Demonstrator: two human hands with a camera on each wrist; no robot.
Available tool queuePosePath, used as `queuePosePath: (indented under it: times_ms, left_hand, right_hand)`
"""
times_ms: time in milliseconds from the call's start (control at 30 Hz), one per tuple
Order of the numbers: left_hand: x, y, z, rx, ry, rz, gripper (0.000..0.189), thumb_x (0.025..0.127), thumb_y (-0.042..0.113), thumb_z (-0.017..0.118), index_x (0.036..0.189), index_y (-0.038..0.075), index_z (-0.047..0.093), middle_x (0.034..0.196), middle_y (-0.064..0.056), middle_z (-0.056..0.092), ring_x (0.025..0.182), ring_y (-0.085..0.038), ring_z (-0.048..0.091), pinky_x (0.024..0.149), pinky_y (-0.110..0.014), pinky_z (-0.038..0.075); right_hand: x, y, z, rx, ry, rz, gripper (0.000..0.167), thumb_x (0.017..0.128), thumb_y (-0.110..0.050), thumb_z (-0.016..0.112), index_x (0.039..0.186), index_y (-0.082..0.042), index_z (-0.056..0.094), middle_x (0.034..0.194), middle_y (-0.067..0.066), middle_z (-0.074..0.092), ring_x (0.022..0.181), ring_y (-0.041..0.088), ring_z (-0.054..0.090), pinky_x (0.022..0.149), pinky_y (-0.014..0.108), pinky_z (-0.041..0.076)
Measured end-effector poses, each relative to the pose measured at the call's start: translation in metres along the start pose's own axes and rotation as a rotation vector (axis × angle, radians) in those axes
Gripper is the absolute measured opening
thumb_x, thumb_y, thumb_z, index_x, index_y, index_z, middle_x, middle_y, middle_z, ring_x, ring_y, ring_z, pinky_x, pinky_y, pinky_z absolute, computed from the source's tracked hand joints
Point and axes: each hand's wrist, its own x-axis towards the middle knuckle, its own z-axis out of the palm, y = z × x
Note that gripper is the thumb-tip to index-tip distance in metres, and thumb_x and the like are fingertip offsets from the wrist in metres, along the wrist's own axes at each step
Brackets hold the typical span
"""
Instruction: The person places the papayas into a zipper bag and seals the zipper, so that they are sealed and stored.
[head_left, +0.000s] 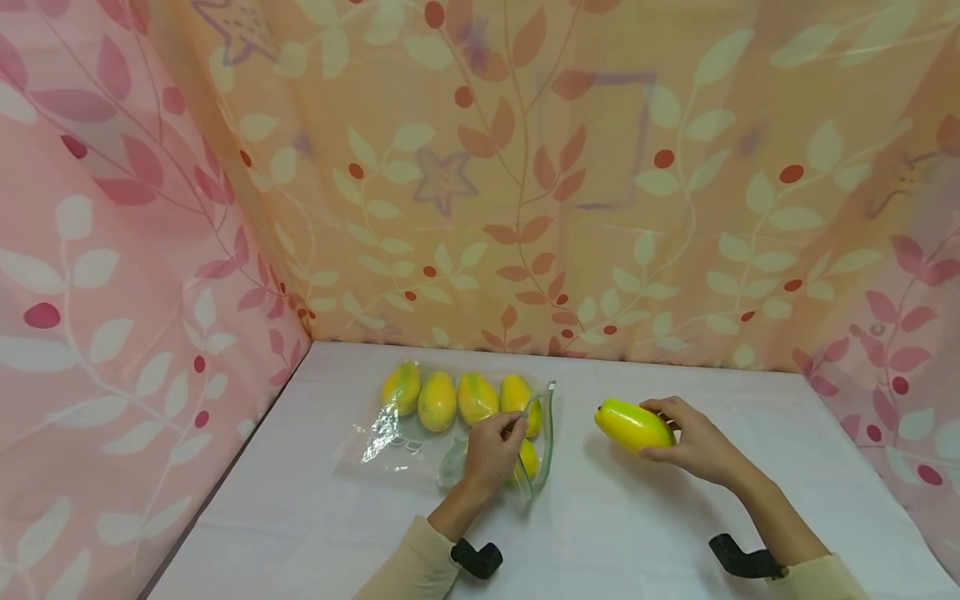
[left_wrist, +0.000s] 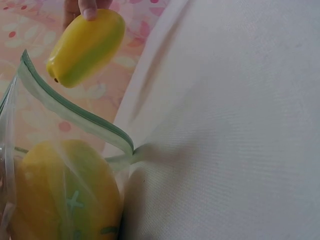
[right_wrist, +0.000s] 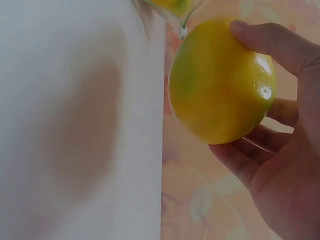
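A clear zip bag (head_left: 420, 462) with a green-edged mouth lies on the table, its opening facing right. Inside it several yellow-green mangoes (head_left: 437, 402) show, most of them in a row along the far side. My left hand (head_left: 491, 454) pinches the upper layer of the bag near its mouth and hides part of the contents. To the right of the bag, my right hand (head_left: 693, 442) grips another mango (head_left: 633, 425) by its near end, held above the table. The left wrist view shows the bag's green zip edge (left_wrist: 80, 112) standing apart, with the held mango beyond it.
A white-covered table (head_left: 585, 533) lies under everything. Patterned cloth (head_left: 517, 167) hangs behind it, with pink cloth (head_left: 90, 333) at the sides. Black wrist straps (head_left: 477, 558) sit on both forearms.
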Motion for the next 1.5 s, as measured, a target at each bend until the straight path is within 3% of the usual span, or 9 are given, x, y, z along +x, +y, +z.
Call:
queuePosePath:
  times_ms: [500,767,933,1500]
  left_hand:
    - [0.002,-0.002,-0.001,0.003,-0.026,0.004,0.018,0.093,0.016,0.063,0.099,0.004,0.075,0.073,-0.003,0.067,0.06,-0.004,0.049,0.056,-0.016,0.048]
    - [0.002,-0.001,0.0,0.006,0.001,0.056,0.016,0.091,0.013,0.065,0.097,0.002,0.075,0.076,-0.005,0.07,0.062,-0.003,0.051,0.057,-0.016,0.049]
    - [0.002,0.001,0.0,-0.003,0.017,0.078,0.016,0.09,0.01,0.065,0.096,0.0,0.075,0.077,-0.007,0.071,0.063,-0.004,0.053,0.058,-0.016,0.05]
    - [-0.002,0.004,-0.001,-0.025,-0.03,0.018,0.019,0.093,0.014,0.064,0.104,0.002,0.074,0.084,-0.006,0.072,0.068,-0.006,0.055,0.065,-0.016,0.053]
  right_hand:
    - [0.008,-0.026,0.034,0.034,-0.179,-0.05,0.06,0.072,-0.034,0.082,0.123,-0.013,0.06,0.113,-0.002,0.058,0.099,0.014,0.053,0.087,0.032,0.051]
    - [0.014,-0.04,0.053,0.01,-0.261,-0.108,0.059,0.073,-0.037,0.081,0.123,-0.013,0.061,0.113,-0.004,0.057,0.097,0.012,0.053,0.086,0.028,0.05]
    - [0.018,-0.046,0.063,0.029,-0.265,-0.129,0.059,0.073,-0.036,0.08,0.123,-0.013,0.061,0.113,-0.004,0.057,0.096,0.011,0.053,0.084,0.027,0.05]
    - [0.027,-0.059,0.083,0.06,-0.254,-0.116,0.059,0.074,-0.038,0.081,0.124,-0.014,0.061,0.114,-0.004,0.058,0.096,0.011,0.053,0.085,0.029,0.051]
